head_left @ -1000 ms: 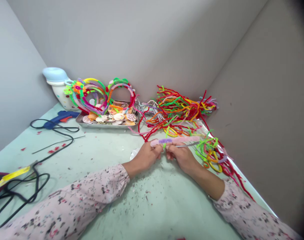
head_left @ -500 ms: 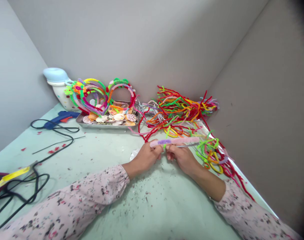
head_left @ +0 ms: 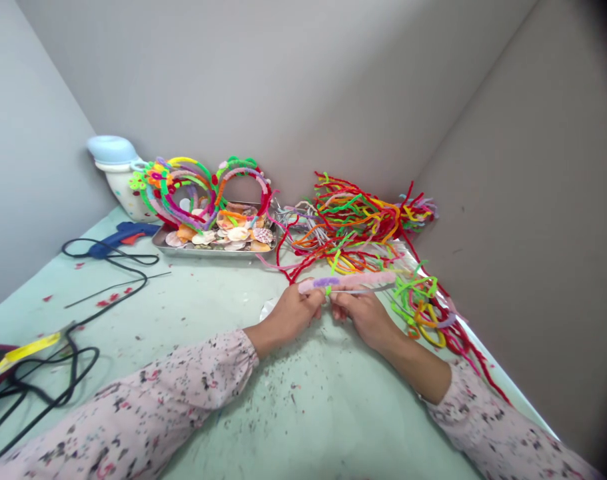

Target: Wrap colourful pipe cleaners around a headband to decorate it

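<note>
My left hand [head_left: 292,312] is closed round the left end of a pink and purple fuzzy band [head_left: 358,280], near the middle of the table. Close beside it, my right hand [head_left: 362,312] has its fingers pinched at the band's underside, by a thin grey strip. A short bright green pipe cleaner [head_left: 328,291] crosses the band between my two hands and sticks up behind it. The fingertips of both hands are partly hidden.
Behind my hands stands a metal tray [head_left: 213,253] of shells with colourful headbands [head_left: 186,163]. A pipe cleaner pile [head_left: 358,213] lies right. At left are a blue glue gun [head_left: 116,239], black cord [head_left: 73,347] and white bottle [head_left: 126,187].
The right end of the band has dipped slightly and shifted a little left. Both hands remain almost where they were, still holding on.
</note>
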Demonstrator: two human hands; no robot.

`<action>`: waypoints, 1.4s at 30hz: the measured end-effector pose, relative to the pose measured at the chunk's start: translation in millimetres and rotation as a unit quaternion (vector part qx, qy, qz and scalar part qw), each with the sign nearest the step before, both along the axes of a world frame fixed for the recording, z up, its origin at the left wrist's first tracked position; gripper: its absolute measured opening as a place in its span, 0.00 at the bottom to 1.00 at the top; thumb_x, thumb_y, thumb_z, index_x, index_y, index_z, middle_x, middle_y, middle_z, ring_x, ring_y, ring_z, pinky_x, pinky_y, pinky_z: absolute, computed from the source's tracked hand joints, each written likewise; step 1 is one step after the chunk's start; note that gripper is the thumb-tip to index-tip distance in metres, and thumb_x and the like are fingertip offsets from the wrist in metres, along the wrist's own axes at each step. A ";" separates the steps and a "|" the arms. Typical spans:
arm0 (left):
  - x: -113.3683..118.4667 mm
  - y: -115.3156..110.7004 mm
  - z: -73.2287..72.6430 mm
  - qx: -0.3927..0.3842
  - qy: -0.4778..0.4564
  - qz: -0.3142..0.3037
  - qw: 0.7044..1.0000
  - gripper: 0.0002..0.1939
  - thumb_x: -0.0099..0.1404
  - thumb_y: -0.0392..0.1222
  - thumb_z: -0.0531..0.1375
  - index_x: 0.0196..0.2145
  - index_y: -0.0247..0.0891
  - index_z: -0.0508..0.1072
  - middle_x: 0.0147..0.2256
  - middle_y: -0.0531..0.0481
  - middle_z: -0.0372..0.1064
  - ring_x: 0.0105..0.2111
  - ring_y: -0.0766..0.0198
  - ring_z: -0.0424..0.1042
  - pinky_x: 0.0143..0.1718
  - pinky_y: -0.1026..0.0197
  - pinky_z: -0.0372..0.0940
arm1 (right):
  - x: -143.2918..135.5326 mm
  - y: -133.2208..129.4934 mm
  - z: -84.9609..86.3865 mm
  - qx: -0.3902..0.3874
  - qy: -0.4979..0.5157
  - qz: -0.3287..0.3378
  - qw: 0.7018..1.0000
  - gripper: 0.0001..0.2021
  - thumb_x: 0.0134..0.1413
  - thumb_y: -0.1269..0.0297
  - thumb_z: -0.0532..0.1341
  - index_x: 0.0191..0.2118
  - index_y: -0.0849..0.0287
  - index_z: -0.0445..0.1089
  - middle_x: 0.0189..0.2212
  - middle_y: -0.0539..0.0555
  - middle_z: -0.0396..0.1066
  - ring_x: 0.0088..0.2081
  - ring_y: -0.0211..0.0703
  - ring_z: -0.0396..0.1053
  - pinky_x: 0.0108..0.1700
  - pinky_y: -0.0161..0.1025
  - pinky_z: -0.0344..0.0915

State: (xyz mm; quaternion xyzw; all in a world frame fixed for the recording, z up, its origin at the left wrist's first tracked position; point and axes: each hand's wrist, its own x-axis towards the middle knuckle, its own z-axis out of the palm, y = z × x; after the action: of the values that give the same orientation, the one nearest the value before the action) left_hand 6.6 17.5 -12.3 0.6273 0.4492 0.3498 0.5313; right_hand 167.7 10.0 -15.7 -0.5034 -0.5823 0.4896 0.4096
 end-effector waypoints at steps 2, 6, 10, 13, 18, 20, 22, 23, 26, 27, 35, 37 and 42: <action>0.1 0.1 -0.8 -0.001 0.000 0.000 1.000 0.14 0.60 0.41 0.49 0.19 0.37 0.63 0.14 0.57 0.58 0.16 0.71 0.57 0.18 0.67 0.52 | 0.7 -0.1 -0.1 0.002 -0.015 0.001 1.000 0.10 0.49 0.65 0.56 0.20 0.59 0.68 0.15 0.48 0.66 0.20 0.36 0.62 0.25 0.34 0.59; -0.9 0.4 -3.4 0.017 0.009 0.000 1.000 0.12 0.59 0.38 0.50 0.19 0.37 0.63 0.15 0.57 0.58 0.17 0.70 0.59 0.20 0.66 0.53 | 2.3 -1.6 1.1 0.003 -0.061 -0.011 0.998 0.15 0.51 0.62 0.55 0.16 0.59 0.66 0.15 0.49 0.66 0.22 0.37 0.63 0.28 0.35 0.60; -1.9 0.4 -4.8 0.029 0.019 0.003 0.999 0.11 0.58 0.37 0.50 0.19 0.37 0.63 0.15 0.57 0.58 0.18 0.70 0.58 0.20 0.66 0.52 | 3.1 -3.0 2.1 0.006 -0.081 -0.011 0.997 0.16 0.51 0.61 0.54 0.17 0.58 0.67 0.16 0.49 0.67 0.23 0.38 0.63 0.29 0.35 0.59; -1.4 0.2 -4.4 0.022 0.016 0.005 1.000 0.11 0.57 0.37 0.50 0.19 0.37 0.63 0.15 0.57 0.58 0.18 0.70 0.58 0.20 0.66 0.51 | 3.1 -2.2 1.5 0.005 -0.070 -0.008 0.998 0.16 0.51 0.62 0.54 0.16 0.58 0.66 0.15 0.49 0.66 0.22 0.38 0.63 0.28 0.35 0.59; 0.3 -0.7 -0.9 0.002 -0.014 -0.005 1.000 0.12 0.59 0.38 0.49 0.19 0.37 0.62 0.15 0.57 0.57 0.17 0.70 0.57 0.20 0.66 0.52 | 2.2 0.3 -2.0 0.003 -0.002 0.013 1.000 0.12 0.50 0.63 0.55 0.19 0.59 0.67 0.16 0.49 0.66 0.21 0.37 0.63 0.26 0.35 0.59; 0.2 -1.2 0.4 0.006 -0.017 -0.011 1.000 0.11 0.59 0.37 0.49 0.20 0.37 0.62 0.15 0.57 0.57 0.17 0.70 0.57 0.20 0.66 0.52 | 2.1 0.5 -3.5 -0.001 0.017 0.015 1.000 0.12 0.51 0.62 0.55 0.21 0.59 0.68 0.16 0.49 0.67 0.21 0.37 0.63 0.26 0.35 0.59; -0.4 -1.5 0.6 0.013 -0.008 -0.012 1.000 0.10 0.58 0.37 0.49 0.20 0.37 0.62 0.15 0.57 0.57 0.18 0.70 0.57 0.20 0.66 0.52 | 2.1 0.0 -4.2 -0.007 0.010 0.002 1.000 0.13 0.51 0.61 0.55 0.20 0.59 0.68 0.16 0.49 0.67 0.22 0.37 0.63 0.27 0.35 0.59; -0.8 -1.6 0.4 0.018 -0.001 -0.012 1.000 0.10 0.58 0.37 0.49 0.20 0.37 0.62 0.15 0.57 0.57 0.18 0.70 0.58 0.20 0.66 0.52 | 2.1 -0.5 -4.0 -0.009 0.003 -0.006 1.000 0.13 0.51 0.61 0.56 0.20 0.59 0.67 0.16 0.49 0.67 0.22 0.37 0.63 0.27 0.35 0.59; -2.0 -2.2 -0.5 0.046 0.019 -0.011 0.999 0.10 0.59 0.37 0.49 0.21 0.37 0.62 0.16 0.57 0.58 0.19 0.70 0.58 0.22 0.66 0.52 | 1.7 -1.4 -2.6 -0.006 0.005 -0.010 1.000 0.11 0.50 0.62 0.55 0.21 0.59 0.66 0.16 0.48 0.66 0.22 0.37 0.63 0.27 0.35 0.59; -2.4 -2.5 -0.6 0.055 0.024 -0.014 0.998 0.10 0.59 0.38 0.49 0.21 0.37 0.62 0.17 0.57 0.59 0.19 0.70 0.59 0.22 0.66 0.52 | 1.5 -1.4 -2.1 0.000 0.011 -0.005 1.000 0.10 0.49 0.63 0.55 0.22 0.59 0.66 0.16 0.48 0.66 0.21 0.37 0.63 0.27 0.34 0.58; -3.8 -3.6 0.3 0.070 0.034 -0.030 0.996 0.09 0.60 0.39 0.50 0.23 0.38 0.61 0.18 0.57 0.60 0.20 0.70 0.59 0.23 0.67 0.52 | 2.1 -0.9 -2.6 0.004 0.016 0.002 1.000 0.08 0.49 0.63 0.55 0.23 0.58 0.64 0.16 0.47 0.64 0.20 0.36 0.61 0.24 0.34 0.56; -3.1 -2.5 -1.0 0.055 0.021 -0.019 0.998 0.09 0.59 0.39 0.50 0.22 0.37 0.62 0.17 0.57 0.59 0.20 0.70 0.59 0.22 0.66 0.52 | 1.5 -1.9 -0.8 0.007 -0.008 -0.008 1.000 0.10 0.49 0.63 0.54 0.21 0.58 0.64 0.16 0.48 0.64 0.21 0.37 0.62 0.26 0.34 0.58; -0.6 1.4 -2.5 0.005 -0.012 -0.001 1.000 0.13 0.59 0.41 0.49 0.19 0.37 0.62 0.15 0.57 0.57 0.16 0.71 0.57 0.19 0.66 0.52 | -3.5 -3.4 5.9 0.008 -0.029 -0.051 0.998 0.09 0.49 0.59 0.58 0.26 0.59 0.67 0.17 0.48 0.64 0.21 0.37 0.62 0.26 0.35 0.59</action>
State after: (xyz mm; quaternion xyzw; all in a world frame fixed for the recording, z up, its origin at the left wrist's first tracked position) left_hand 6.0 18.9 -14.8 0.6262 0.4400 0.3592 0.5340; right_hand 164.1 6.6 -9.7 -0.5432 -0.5712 0.4486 0.4212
